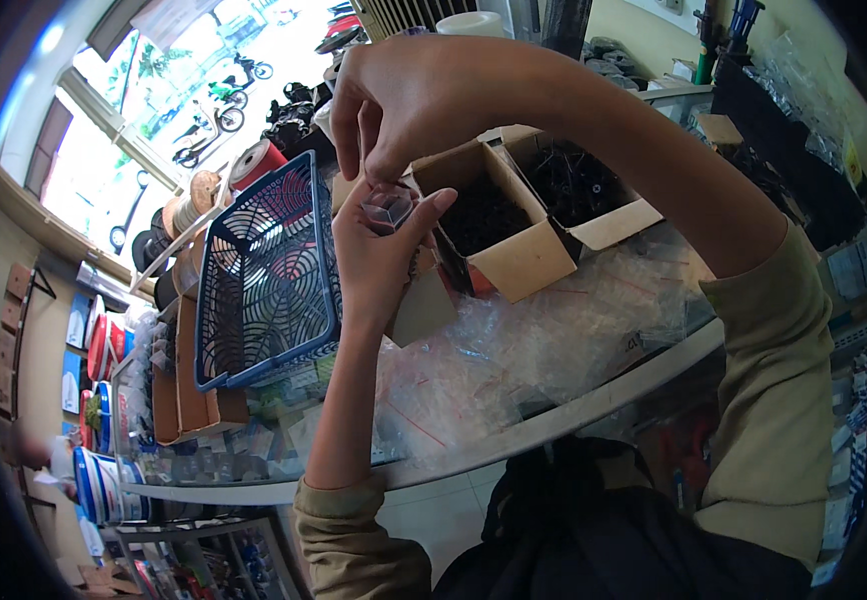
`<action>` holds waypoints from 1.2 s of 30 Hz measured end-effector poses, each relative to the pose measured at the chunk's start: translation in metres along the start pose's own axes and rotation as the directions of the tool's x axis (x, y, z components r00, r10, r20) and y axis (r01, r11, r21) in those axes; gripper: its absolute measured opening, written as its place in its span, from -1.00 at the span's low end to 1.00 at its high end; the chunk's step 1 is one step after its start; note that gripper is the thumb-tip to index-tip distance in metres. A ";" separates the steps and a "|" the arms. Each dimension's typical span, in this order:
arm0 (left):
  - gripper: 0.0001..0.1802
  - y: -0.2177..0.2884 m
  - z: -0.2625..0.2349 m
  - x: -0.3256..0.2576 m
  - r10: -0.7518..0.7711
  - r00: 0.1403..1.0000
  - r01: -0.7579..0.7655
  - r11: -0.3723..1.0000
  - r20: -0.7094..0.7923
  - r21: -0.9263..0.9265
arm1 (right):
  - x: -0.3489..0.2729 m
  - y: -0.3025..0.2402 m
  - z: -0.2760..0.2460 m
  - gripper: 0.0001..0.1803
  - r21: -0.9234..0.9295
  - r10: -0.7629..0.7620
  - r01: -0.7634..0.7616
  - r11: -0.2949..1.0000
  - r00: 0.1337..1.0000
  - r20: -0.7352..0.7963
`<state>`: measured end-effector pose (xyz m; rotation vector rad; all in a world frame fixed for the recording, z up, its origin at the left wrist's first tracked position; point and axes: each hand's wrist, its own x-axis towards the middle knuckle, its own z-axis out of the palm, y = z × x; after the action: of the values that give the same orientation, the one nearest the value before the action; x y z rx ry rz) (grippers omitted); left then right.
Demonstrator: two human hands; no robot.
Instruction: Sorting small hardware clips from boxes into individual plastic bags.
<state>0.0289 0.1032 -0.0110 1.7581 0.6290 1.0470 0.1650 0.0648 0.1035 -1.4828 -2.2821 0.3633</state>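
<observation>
Clear bag (387,212) partly hidden by fingers (430,213), inside unclear, dark clothing (594,545) cut off

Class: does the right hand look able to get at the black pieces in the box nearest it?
Probably yes: the right hand is near, and the box stands open, leaving the black pieces uncovered.

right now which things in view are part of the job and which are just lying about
Likely in use: left hand, holding clear plastic; right hand over it; open boxes of dark parts; clear bags

Likely lying about: blue basket; red spool
</observation>
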 end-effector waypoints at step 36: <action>-0.54 -0.017 -0.005 0.008 0.039 0.999 -0.041 0.973 -0.014 -0.225 | -0.023 0.050 0.027 -0.81 -0.048 -0.197 0.191 0.980 0.947 -0.252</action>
<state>0.0292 0.1187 -0.0232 1.5737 0.4624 1.1092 0.2014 0.0638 0.0545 -1.2208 -2.2030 0.0825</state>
